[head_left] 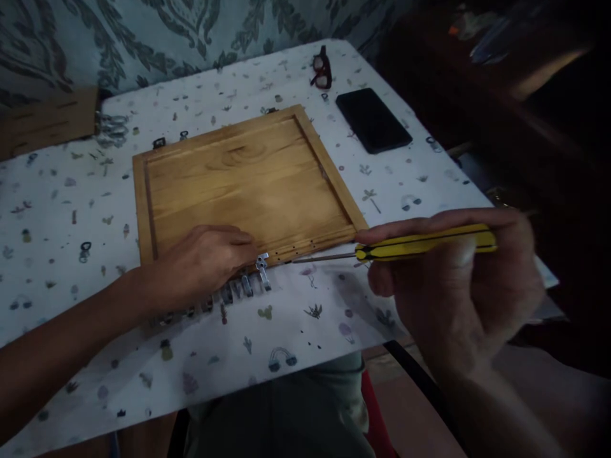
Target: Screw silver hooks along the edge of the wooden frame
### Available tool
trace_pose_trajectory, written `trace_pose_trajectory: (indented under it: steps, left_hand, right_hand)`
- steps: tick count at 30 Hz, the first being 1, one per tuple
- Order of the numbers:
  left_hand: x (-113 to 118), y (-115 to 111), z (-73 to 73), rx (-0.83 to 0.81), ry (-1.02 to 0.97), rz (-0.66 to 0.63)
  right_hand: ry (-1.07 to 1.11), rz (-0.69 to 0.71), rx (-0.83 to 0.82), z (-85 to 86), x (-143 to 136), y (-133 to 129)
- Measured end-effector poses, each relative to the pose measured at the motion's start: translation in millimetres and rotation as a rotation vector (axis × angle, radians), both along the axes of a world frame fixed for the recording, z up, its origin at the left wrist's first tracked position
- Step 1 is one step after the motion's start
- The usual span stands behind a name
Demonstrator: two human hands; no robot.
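A framed wooden board (243, 184) lies flat on the table, with several small dark holes along its near edge. My left hand (207, 257) rests over that edge with its fingers curled together; what they grip is hidden. Just beyond the fingertips, a small shiny metal clip (262, 270) sits at the edge. More metal clips (247, 285) line the edge below my left hand. Wrapped in my right hand (470, 299) is a screwdriver with a yellow and black handle (424, 243). Its thin shaft points left, the tip close to the board's near edge, right of the clip.
A black phone (373, 121) and dark-framed glasses (321, 69) lie beyond the board on the right. At the far left are a brown cardboard-like sheet (48, 121) and a pile of metal pieces (112, 129). A printed white cloth (296, 324) covers the table.
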State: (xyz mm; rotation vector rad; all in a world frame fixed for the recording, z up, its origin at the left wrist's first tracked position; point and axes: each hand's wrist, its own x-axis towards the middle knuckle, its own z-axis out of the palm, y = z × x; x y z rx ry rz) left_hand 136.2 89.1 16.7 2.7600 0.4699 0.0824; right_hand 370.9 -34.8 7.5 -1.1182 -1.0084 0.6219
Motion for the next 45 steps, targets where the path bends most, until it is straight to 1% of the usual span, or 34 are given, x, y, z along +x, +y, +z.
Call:
trace_pose_trajectory:
  steps: [4, 9, 12, 16, 19, 22, 27, 31, 34, 38, 41, 43, 45]
  left_hand:
    - [0, 0, 1.9, 0.037, 0.016, -0.029]
    - [2, -1, 5.0, 0.051, 0.054, -0.041]
    - [2, -1, 5.0, 0.065, 0.060, -0.038]
    - [1, -2, 3.4, 0.051, 0.031, -0.009]
    - [0, -1, 2.5, 0.017, 0.032, -0.005]
    - [0, -1, 1.7, 0.005, 0.031, 0.002]
    - [1, -2, 1.5, 0.020, -0.004, 0.005]
    - [1, -2, 1.8, -0.002, 0.014, 0.025]
    - [1, 0, 1.4, -0.032, 0.036, 0.013]
    - [0, -1, 1.8, -0.057, 0.052, 0.053]
    - [-4, -8, 5.1, -0.094, 0.036, 0.113]
    - [-8, -16, 7.9, -0.068, 0.013, 0.180]
    - [-12, -27, 9.2, 0.001, 0.004, 0.243]
  right_hand:
    - [0.034, 0.092, -0.006, 3.4, -14, 7]
    - [-0.075, 0.181, -0.071, 4.2, -18, 15]
    - [-0.094, 0.205, -0.060, 4.0, -18, 19]
    - [-0.099, 0.209, -0.075, 2.8, -17, 21]
    - [-0.106, 0.215, -0.054, 0.2, -17, 21]
    - [-0.135, 0.222, -0.079, -1.6, -16, 20]
    - [-0.209, 0.274, -0.119, 1.9, -14, 19]
    - [-0.282, 0.242, -0.122, 6.7, -15, 18]
    - [-0.330, 0.202, -0.134, 8.8, -18, 17]
    - [-0.365, 0.191, -0.145, 9.3, -20, 14]
    - [-0.356, 0.206, -0.155, 9.7, -20, 13]
    - [-0.362, 0.199, -0.187, 10.3, -20, 13]
    - [-0.377, 0.192, -0.210, 10.5, -20, 13]
